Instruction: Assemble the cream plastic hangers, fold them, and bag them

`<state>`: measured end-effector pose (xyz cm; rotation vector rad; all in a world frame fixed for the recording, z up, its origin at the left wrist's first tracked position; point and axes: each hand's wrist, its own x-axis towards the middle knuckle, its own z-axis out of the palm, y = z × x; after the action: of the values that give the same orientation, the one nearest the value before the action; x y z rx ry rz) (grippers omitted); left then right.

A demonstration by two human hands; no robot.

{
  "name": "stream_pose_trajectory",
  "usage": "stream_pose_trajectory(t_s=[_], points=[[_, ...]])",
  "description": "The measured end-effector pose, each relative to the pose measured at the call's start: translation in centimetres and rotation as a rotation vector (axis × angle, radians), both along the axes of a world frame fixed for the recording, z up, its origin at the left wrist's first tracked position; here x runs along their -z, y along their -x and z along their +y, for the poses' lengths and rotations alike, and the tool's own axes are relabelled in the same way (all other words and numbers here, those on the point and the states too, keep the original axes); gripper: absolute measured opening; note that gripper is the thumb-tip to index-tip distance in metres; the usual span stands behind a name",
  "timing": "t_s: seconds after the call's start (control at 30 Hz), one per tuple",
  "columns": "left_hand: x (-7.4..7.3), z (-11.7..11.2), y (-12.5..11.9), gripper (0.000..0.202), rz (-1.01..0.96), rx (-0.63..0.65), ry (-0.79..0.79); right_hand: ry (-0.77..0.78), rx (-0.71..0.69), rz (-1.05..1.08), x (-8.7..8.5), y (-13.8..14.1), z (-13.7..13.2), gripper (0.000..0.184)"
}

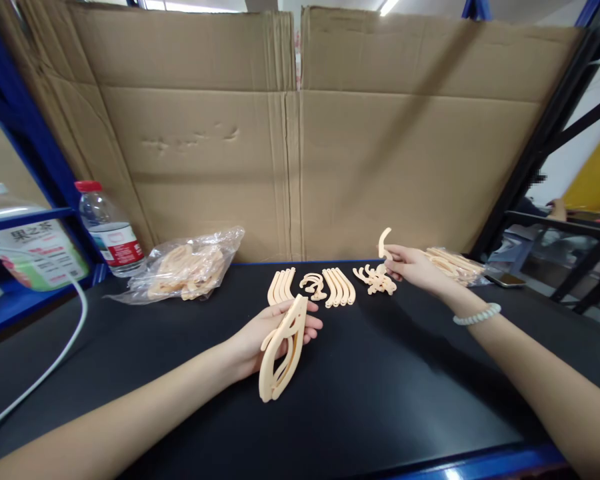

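My left hand is closed around a beige plastic folding hanger, folded up and slanting over the black table. At the back right, my right hand pinches a small curved beige hook between thumb and fingers. It is just above a pile of small hook-shaped pieces. Between the hands lie two rows of curved hanger arms, the left row partly behind my left fingers and the right row in full view. A few small curved pieces lie between these rows.
A clear plastic bag of beige parts lies at the back left, near a red-capped bottle. More bagged parts and a phone lie at the right. A white cable crosses the left side; cardboard walls the back.
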<state>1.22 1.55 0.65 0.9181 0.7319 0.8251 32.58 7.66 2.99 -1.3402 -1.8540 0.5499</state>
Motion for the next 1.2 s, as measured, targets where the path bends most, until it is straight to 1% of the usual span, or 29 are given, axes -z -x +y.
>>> stream_pose_trajectory(t_s=[0.07,0.17,0.27,0.37,0.53,0.63,0.7,0.77,0.8,0.83,0.87,0.9,0.93,0.97,1.03,1.1,1.2], points=[[-0.1,0.0,0.0,0.016,-0.006,-0.030,0.036,0.030,0.030,-0.071,0.7,-0.3,0.6,0.029],[-0.4,-0.1,-0.2,0.017,0.002,-0.071,0.071,0.024,0.105,-0.149,1.7,-0.1,1.1,0.036],[-0.6,-0.1,-0.2,0.019,-0.004,-0.073,0.078,0.013,0.187,-0.217,2.5,0.3,1.4,0.042],[-0.6,-0.2,-0.1,0.022,-0.005,-0.073,0.066,0.018,0.237,-0.271,2.9,0.5,1.6,0.041],[-0.4,-0.3,0.1,0.023,-0.011,-0.070,0.046,0.001,0.256,-0.346,3.0,0.4,1.6,0.034],[-0.3,-0.3,0.0,0.024,-0.017,-0.083,0.047,-0.069,0.261,-0.367,2.6,0.8,0.8,0.031],[-0.3,-0.3,0.0,0.025,-0.022,-0.087,0.046,-0.135,0.244,-0.362,2.0,1.8,-0.3,0.031],[-0.2,-0.3,-0.1,0.026,-0.029,-0.086,0.045,-0.224,0.141,-0.344,1.3,3.7,-2.0,0.031],[-0.2,-0.3,-0.1,0.026,-0.034,-0.087,0.045,-0.283,0.048,-0.334,1.1,4.9,-3.1,0.029],[-0.1,-0.3,-0.1,0.026,-0.041,-0.088,0.043,-0.417,-0.151,-0.311,0.8,6.2,-4.3,0.029],[-0.1,-0.3,-0.1,0.026,-0.050,-0.088,0.040,-0.510,-0.339,-0.306,0.7,7.5,-5.4,0.028],[0.0,-0.3,-0.1,0.026,-0.060,-0.087,0.035,-0.553,-0.489,-0.319,0.6,8.7,-6.5,0.028],[0.0,-0.3,-0.1,0.025,-0.070,-0.085,0.030,-0.565,-0.601,-0.351,0.7,9.7,-7.5,0.026],[-0.1,-0.3,-0.1,0.025,-0.079,-0.085,0.027,-0.589,-0.671,-0.395,0.8,10.5,-8.4,0.025],[-0.2,-0.4,-0.1,0.023,-0.087,-0.082,0.024,-0.630,-0.728,-0.529,1.1,11.6,-9.4,0.022],[-0.4,-0.5,-0.1,0.021,-0.094,-0.080,0.045,-0.647,-0.715,-0.620,1.6,11.8,-9.6,0.023],[-0.6,-0.7,-0.2,0.029,-0.111,-0.032,0.078,-0.644,-0.667,-0.637,2.1,11.6,-9.2,0.022]])
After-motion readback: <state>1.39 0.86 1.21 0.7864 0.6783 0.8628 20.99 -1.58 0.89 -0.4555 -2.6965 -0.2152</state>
